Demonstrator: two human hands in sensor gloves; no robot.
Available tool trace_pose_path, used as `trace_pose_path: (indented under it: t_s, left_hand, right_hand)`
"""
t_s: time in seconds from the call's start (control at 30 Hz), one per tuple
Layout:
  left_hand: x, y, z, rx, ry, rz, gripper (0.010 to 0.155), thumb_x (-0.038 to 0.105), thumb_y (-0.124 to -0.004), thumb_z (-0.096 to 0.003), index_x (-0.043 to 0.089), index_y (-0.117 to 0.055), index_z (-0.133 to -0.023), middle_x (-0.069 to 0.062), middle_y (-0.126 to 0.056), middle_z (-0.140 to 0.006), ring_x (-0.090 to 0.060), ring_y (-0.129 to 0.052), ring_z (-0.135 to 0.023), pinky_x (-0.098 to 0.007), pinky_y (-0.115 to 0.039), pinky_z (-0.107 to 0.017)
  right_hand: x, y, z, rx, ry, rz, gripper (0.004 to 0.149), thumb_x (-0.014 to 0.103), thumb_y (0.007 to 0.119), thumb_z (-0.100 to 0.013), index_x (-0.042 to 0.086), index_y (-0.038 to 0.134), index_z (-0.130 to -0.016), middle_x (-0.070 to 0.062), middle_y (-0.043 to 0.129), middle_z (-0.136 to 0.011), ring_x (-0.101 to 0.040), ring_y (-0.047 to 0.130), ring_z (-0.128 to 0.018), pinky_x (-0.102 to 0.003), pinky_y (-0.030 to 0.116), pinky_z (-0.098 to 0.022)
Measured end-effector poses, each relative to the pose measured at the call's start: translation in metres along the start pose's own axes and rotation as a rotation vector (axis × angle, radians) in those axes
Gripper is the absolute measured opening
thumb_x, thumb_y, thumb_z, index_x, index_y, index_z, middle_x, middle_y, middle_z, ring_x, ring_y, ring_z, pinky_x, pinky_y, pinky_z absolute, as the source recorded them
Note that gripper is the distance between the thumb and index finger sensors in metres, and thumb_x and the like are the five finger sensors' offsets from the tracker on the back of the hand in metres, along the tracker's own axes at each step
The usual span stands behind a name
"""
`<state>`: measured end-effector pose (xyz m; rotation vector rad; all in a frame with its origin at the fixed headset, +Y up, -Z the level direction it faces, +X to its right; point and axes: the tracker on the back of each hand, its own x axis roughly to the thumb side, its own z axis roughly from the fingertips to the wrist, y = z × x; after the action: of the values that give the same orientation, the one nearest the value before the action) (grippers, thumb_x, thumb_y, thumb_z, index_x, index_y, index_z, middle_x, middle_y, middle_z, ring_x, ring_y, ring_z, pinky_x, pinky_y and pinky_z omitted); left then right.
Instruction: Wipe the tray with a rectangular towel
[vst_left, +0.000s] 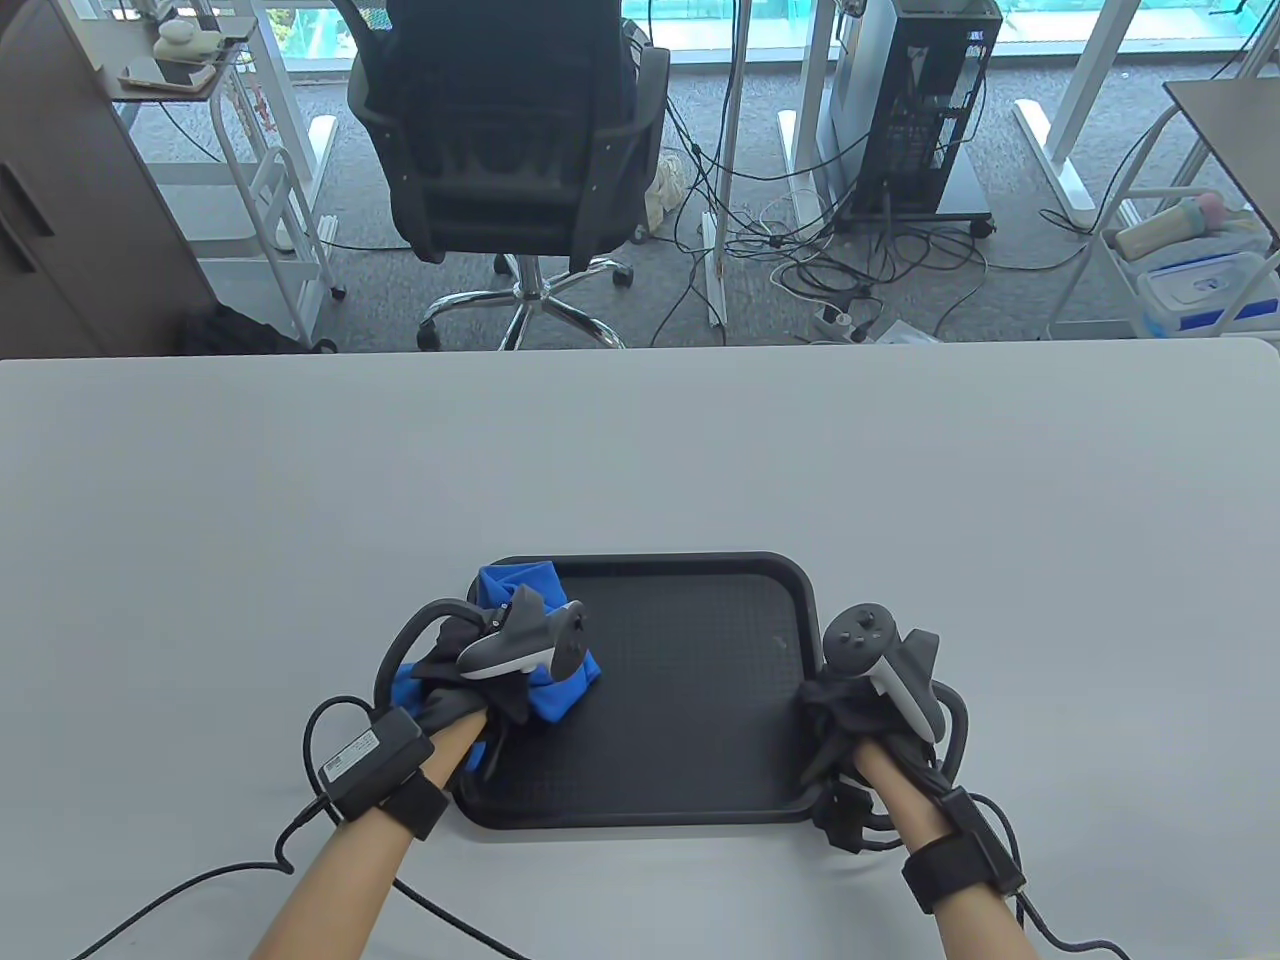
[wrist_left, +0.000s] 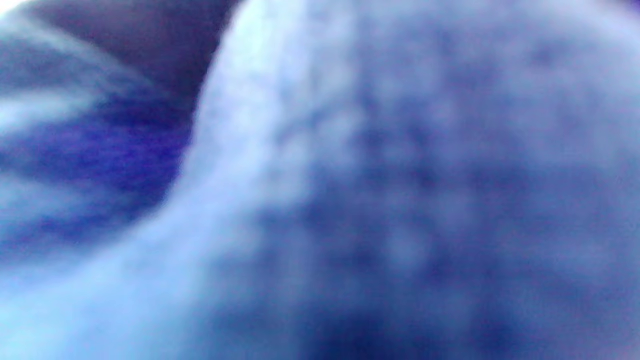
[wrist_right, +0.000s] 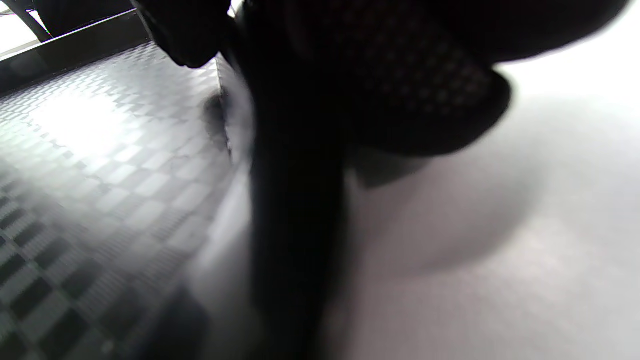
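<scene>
A black textured tray (vst_left: 690, 680) lies on the grey table near the front edge. A crumpled blue towel (vst_left: 555, 690) lies on the tray's left part. My left hand (vst_left: 480, 690) presses down on the towel, which fills the left wrist view (wrist_left: 400, 200) as a blue blur. My right hand (vst_left: 850, 720) grips the tray's right rim; its dark gloved fingers (wrist_right: 300, 100) hang over the rim in the right wrist view, with the tray's patterned floor (wrist_right: 100, 150) to their left.
The grey table (vst_left: 640, 450) stretches wide beyond the tray. Cables trail from both wrists over the table's front edge. An office chair (vst_left: 520, 150) and a computer tower (vst_left: 920, 100) stand on the floor behind the table.
</scene>
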<state>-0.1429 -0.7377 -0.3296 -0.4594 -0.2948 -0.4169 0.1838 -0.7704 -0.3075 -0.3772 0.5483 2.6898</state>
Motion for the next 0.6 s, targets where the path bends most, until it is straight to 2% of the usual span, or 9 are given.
trace_pose_path:
  t_s: [0.17, 0.43, 0.6]
  left_hand:
    - [0.013, -0.005, 0.018, -0.024, -0.060, -0.058, 0.056, 0.030, -0.076, -0.0499, 0.023, -0.057, -0.102, -0.009, -0.070, -0.107, -0.022, -0.089, -0.079, -0.051, -0.070, -0.065]
    - [0.033, -0.011, 0.046, -0.021, -0.196, -0.028, 0.057, 0.030, -0.076, -0.0497, 0.023, -0.056, -0.102, -0.011, -0.068, -0.107, -0.022, -0.089, -0.079, -0.051, -0.071, -0.065]
    - [0.057, -0.008, 0.058, -0.010, -0.283, -0.030, 0.057, 0.030, -0.076, -0.0497, 0.023, -0.057, -0.102, -0.012, -0.068, -0.106, -0.022, -0.089, -0.079, -0.051, -0.071, -0.065]
  right_hand:
    - [-0.001, 0.000, -0.001, 0.003, -0.003, -0.011, 0.047, 0.039, 0.077, -0.046, 0.002, 0.073, -0.075, -0.013, 0.091, -0.039, -0.020, 0.098, -0.016, -0.039, 0.086, -0.010]
    - [-0.002, 0.000, -0.001, 0.032, -0.013, -0.028, 0.046, 0.039, 0.076, -0.047, 0.002, 0.072, -0.075, -0.013, 0.090, -0.039, -0.021, 0.096, -0.017, -0.039, 0.085, -0.011]
    - [-0.005, 0.000, -0.002, 0.045, -0.025, -0.051, 0.046, 0.039, 0.076, -0.046, 0.003, 0.072, -0.075, -0.013, 0.090, -0.039, -0.021, 0.096, -0.016, -0.039, 0.084, -0.011]
